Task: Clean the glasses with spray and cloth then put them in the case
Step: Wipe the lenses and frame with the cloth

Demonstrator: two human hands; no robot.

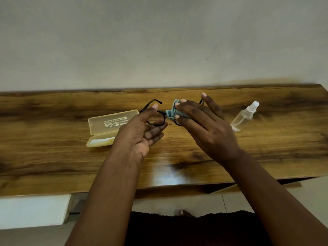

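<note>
Black-framed glasses (160, 119) are held above the wooden table (53, 157), temples pointing away from me. My left hand (140, 132) grips the left lens rim between thumb and fingers. My right hand (205, 121) presses a crumpled light-blue cloth (171, 110) around the right lens, which is mostly hidden by the cloth and fingers. A pale yellow translucent glasses case (106, 126) lies open on the table just left of my left hand. A small clear spray bottle (244, 117) with a white nozzle lies tilted on the table to the right of my right hand.
The table's back edge meets a plain pale wall (159, 41). A white box-like surface (32, 210) sits below the table's near edge at the left. Dark clothing (186, 229) shows at the bottom.
</note>
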